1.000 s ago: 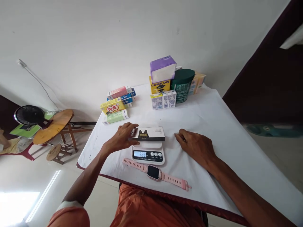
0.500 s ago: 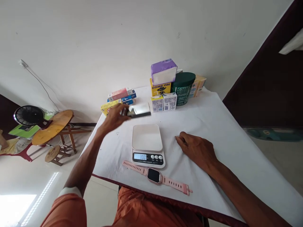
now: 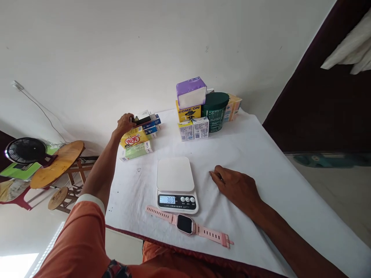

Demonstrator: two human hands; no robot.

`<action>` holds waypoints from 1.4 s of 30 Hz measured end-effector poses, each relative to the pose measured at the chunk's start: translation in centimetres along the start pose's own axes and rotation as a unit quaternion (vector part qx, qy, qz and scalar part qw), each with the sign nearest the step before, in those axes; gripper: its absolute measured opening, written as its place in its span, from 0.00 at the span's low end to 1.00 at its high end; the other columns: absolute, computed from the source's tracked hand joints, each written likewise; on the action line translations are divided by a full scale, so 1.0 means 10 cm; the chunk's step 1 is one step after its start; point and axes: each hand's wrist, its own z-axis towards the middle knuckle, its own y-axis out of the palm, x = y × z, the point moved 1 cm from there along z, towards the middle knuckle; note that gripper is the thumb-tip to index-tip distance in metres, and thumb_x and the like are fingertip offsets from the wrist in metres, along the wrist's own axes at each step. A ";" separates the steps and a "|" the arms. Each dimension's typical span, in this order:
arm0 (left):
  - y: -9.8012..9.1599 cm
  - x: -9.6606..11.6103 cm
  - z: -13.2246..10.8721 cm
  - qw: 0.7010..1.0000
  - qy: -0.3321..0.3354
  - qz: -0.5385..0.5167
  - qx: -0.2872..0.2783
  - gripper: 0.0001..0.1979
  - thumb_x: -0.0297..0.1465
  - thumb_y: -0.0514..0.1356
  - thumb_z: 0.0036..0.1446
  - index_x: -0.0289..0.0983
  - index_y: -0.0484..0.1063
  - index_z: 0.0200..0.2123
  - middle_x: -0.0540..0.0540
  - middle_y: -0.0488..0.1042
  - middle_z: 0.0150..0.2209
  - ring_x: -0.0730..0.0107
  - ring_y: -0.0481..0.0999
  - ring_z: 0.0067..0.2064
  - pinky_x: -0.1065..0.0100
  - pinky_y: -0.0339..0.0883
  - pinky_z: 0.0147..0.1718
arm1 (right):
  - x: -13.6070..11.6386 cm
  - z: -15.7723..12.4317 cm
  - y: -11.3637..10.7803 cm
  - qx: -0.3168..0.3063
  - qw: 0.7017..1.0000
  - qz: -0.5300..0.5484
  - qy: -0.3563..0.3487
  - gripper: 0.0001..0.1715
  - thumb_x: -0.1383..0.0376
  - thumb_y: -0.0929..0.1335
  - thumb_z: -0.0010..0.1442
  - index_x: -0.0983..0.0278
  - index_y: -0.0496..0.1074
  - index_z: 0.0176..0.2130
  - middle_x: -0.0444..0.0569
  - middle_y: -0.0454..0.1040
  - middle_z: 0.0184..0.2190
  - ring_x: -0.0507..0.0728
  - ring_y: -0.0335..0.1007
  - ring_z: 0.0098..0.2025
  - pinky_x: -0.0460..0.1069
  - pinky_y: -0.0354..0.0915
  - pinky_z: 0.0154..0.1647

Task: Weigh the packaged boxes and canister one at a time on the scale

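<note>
My left hand [image 3: 125,122] reaches to the back left of the table and grips the end of a flat white and black box [image 3: 142,117]. That box lies over a pile of cartons: blue boxes [image 3: 152,123], a yellow box [image 3: 134,138] and a light green box [image 3: 138,150]. My right hand [image 3: 236,186] rests on the cloth, its fingers curled in, with nothing seen in them. Between my hands stands a white kitchen scale [image 3: 175,173] with a bare platform and a lit display that seems to read 303. A pink smartwatch [image 3: 185,224] lies stretched out before it.
At the back stand a purple tissue pack [image 3: 191,92] on a yellow box [image 3: 189,112], two small cartons [image 3: 193,129], a dark green tub [image 3: 216,112] and a peach-coloured pack [image 3: 232,107]. A white cloth [image 3: 246,154] covers the table. Left, a fan [image 3: 26,150] stands on a wooden table.
My left hand has carried the white and black box from above the scale's far side leftward onto the pile. The view has shifted slightly; my right hand stays put.
</note>
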 end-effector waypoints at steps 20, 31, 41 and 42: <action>-0.06 0.01 -0.10 0.998 0.045 0.028 -0.031 0.19 0.32 0.56 0.65 0.40 0.77 0.57 0.39 0.75 0.57 0.51 0.72 0.61 0.53 0.64 0.64 | -0.05 0.06 -0.06 -0.060 0.997 -0.006 0.039 0.17 0.60 0.62 0.72 0.62 0.71 0.32 0.48 0.78 0.26 0.56 0.73 0.27 0.48 0.47 0.28; 0.26 1.65 -0.49 0.975 0.203 -0.092 0.005 0.20 0.44 0.64 0.66 0.35 0.72 0.52 0.35 0.77 0.52 0.52 0.76 0.54 0.56 0.68 0.55 | -0.13 0.08 -0.19 -0.120 0.991 -0.020 0.059 0.15 0.62 0.61 0.74 0.62 0.72 0.38 0.51 0.82 0.33 0.57 0.76 0.32 0.49 0.45 0.29; 0.90 2.08 -0.49 0.966 0.041 -0.247 -0.064 0.29 0.40 0.73 0.55 0.34 0.67 0.53 0.32 0.76 0.56 0.52 0.77 0.55 0.59 0.71 0.49 | -0.15 0.11 -0.24 -0.147 0.987 -0.022 0.060 0.17 0.63 0.59 0.75 0.63 0.73 0.40 0.53 0.82 0.34 0.58 0.77 0.33 0.50 0.43 0.28; 0.92 2.07 -0.47 0.965 0.035 -0.254 -0.061 0.26 0.38 0.72 0.56 0.35 0.67 0.53 0.33 0.77 0.55 0.53 0.78 0.54 0.60 0.71 0.48 | -0.15 0.11 -0.24 -0.149 0.987 -0.022 0.060 0.17 0.63 0.59 0.75 0.63 0.73 0.40 0.53 0.82 0.35 0.58 0.78 0.33 0.50 0.43 0.28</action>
